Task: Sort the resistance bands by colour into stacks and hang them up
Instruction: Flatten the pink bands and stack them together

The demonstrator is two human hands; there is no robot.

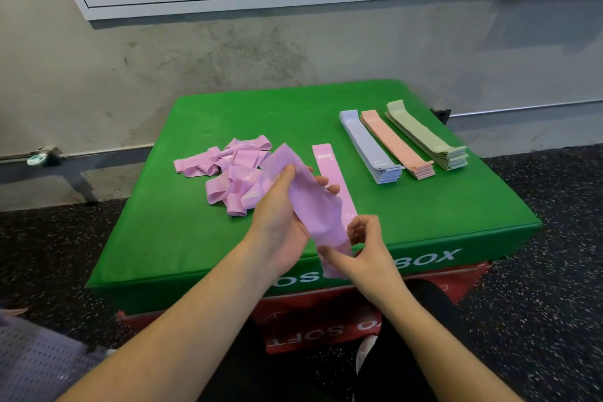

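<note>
Together our hands hold one pink band [313, 206] above the green surface [293, 121]: left hand [280, 222] grips its upper part, right hand [362, 245] pinches its lower end. Beside it lie a loose pink pile [231, 173], one flat pink band [329, 173], and blue [368, 150], peach [398, 147] and green [427, 137] stacks.

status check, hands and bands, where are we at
Left hand and right hand both gripping one pink band. Blue stack, peach stack, green stack done. Loose pink pile unsorted. Nothing blocking.
</note>
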